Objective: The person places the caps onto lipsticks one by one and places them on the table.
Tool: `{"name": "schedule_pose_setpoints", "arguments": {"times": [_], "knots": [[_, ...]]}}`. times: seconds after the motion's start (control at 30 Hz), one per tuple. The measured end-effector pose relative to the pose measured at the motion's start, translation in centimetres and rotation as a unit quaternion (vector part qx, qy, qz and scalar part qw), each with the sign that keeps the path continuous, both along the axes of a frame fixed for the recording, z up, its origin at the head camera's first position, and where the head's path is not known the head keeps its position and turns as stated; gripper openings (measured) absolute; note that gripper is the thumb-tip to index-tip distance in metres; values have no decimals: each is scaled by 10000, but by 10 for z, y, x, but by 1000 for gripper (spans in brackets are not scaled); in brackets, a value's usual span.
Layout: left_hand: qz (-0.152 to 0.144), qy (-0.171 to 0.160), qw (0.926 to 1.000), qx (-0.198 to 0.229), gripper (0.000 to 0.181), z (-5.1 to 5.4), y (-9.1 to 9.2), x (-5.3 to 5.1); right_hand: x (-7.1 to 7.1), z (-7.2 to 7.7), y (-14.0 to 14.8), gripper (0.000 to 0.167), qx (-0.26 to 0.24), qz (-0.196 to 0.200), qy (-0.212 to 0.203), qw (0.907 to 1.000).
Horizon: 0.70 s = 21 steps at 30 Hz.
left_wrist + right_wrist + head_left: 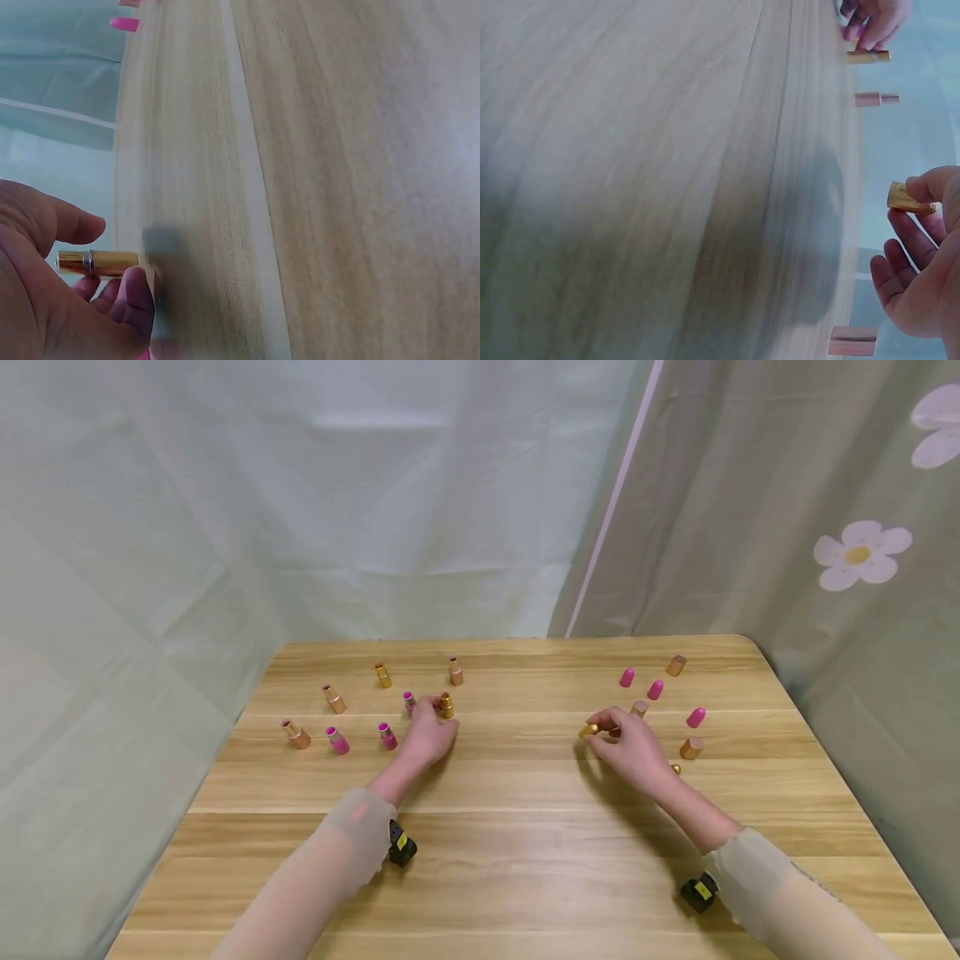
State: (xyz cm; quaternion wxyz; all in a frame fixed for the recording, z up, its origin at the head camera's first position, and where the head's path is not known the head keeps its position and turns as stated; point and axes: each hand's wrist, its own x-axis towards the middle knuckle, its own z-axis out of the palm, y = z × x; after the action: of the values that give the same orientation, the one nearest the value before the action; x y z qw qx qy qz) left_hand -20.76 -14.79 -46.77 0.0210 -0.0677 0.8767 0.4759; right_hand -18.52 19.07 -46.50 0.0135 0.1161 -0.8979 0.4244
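Note:
An upright gold lipstick tube [446, 707] stands on the table beside my left hand [428, 737]. In the left wrist view, the fingers of this hand [56, 300] lie against the gold tube [112, 263], while the thumb is apart from it. A magenta tube [409, 702] is just left of those fingers. My right hand [633, 753] pinches a small gold cap [587, 731] between thumb and fingers above the table. The right wrist view shows the cap [901, 197] tilted in the grip of the hand [926, 281], its other fingers loosely bent.
On the left of the wooden table [510, 860] stand several tubes, among them a rose-gold one [456, 672], a gold one [383, 676] and a magenta one [387, 737]. Pink caps [696, 717] and rose-gold caps [692, 748] are on the right. A curtain [450, 527] hangs behind.

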Motion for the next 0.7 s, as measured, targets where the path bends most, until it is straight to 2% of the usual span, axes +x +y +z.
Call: {"name": "schedule_pose_setpoints", "arguments": {"times": [0.17, 0.43, 0.57, 0.7], "knots": [[-217, -22, 9987, -454, 48, -3, 4, 0, 2, 0, 2, 24, -117, 18, -47, 9999], [-645, 289, 9930, -950, 39, -5, 17, 6, 2, -4, 5, 25, -244, -72, -240, 9994], [-672, 390, 9892, -1246, 37, -5, 21, 7, 2, -6, 5, 25, -337, -101, -284, 9990], [-650, 461, 9878, -1337, 32, -5, 22, 6, 3, -6, 4, 25, -464, -81, -263, 9985]]}}
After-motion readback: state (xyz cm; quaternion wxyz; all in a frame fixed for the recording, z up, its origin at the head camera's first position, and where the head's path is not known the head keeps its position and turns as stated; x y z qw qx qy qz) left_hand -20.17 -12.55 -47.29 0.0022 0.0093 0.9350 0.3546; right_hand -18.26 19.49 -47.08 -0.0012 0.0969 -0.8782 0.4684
